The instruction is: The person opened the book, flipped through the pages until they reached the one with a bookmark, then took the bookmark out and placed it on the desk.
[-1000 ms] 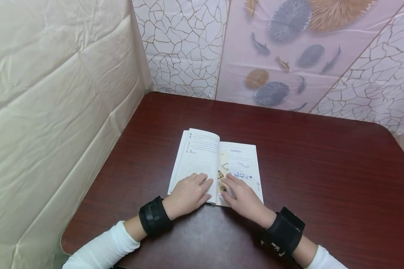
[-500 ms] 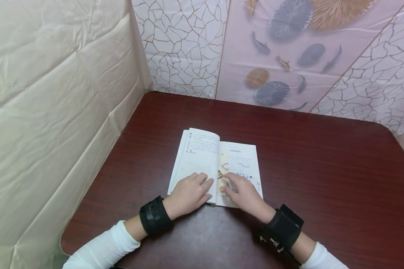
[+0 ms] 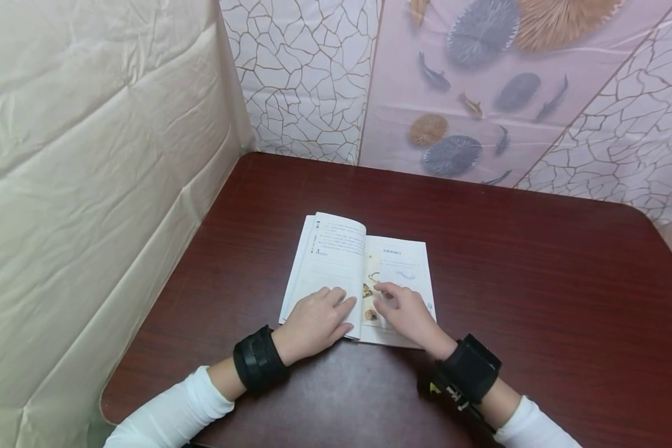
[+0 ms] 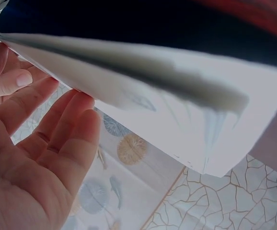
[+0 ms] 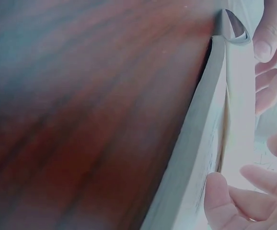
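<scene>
An open book [image 3: 336,249] lies on the dark red table, its left pages bulging up at the spine and the right page flat with small coloured pictures. My left hand [image 3: 312,323] rests on the lower left page with fingers extended. In the left wrist view, the fingertips of that hand [image 4: 38,153] touch the book's page [image 4: 124,100]. Over the right page is my right hand [image 3: 407,314], its fingers loosely bent with nothing visible between them. The right wrist view has the right hand [image 5: 248,201] close beside the page; whether its fingertips touch cannot be told.
The wooden table [image 3: 537,298] extends well to the right of the book. Cream cloth [image 3: 117,186] hangs along the left side, and a patterned cloth [image 3: 308,81] hangs behind the far edge. Each wrist wears a black band [image 3: 260,358].
My right hand has shifted slightly up and right across the right page, its fingers more bent, uncovering more of the lower pictures. The left hand has stayed in place.
</scene>
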The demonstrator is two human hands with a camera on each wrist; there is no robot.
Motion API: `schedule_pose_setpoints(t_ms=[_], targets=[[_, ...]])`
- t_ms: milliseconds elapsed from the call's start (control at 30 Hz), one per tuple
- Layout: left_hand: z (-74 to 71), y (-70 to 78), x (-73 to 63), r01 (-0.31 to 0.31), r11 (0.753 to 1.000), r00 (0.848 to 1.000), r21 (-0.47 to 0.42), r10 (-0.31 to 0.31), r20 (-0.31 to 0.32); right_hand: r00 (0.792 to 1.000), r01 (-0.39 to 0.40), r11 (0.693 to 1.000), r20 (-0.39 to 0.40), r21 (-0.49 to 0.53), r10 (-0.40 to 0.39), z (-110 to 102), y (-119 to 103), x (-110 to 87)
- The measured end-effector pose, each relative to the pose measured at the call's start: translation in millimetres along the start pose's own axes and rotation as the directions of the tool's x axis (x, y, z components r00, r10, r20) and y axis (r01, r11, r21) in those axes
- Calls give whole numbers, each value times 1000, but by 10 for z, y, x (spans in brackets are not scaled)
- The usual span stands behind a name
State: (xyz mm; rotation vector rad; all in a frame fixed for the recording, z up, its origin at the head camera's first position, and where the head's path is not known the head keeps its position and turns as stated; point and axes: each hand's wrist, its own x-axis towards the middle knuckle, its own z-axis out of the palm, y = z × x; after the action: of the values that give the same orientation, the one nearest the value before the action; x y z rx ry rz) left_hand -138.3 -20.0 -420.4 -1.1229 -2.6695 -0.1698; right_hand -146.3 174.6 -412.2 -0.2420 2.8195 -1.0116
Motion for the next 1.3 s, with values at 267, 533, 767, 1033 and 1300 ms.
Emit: schedule_pose_setpoints(t_ms=[267,533,767,1033,1300], targets=[[-7,2,8,-7,1000,1000,8,7,-6,997,-66,990,44,126,60,-44,-13,3],[-12,8,11,-2,1000,1000,9,2,3,989,-141,952,84,271,122,-63,11,36],[-13,8,12,4,1000,1000,6,-4,-1,986,-159,929,97,334,135,-74,12,52],[-7,4,17,6,1000,1000,13,-6,2,991,-132,943,67,307,117,-37,11,92],[3,5,19,4,1000,1000,26,-4,5,995,-98,975,48,201,90,7,-6,118]])
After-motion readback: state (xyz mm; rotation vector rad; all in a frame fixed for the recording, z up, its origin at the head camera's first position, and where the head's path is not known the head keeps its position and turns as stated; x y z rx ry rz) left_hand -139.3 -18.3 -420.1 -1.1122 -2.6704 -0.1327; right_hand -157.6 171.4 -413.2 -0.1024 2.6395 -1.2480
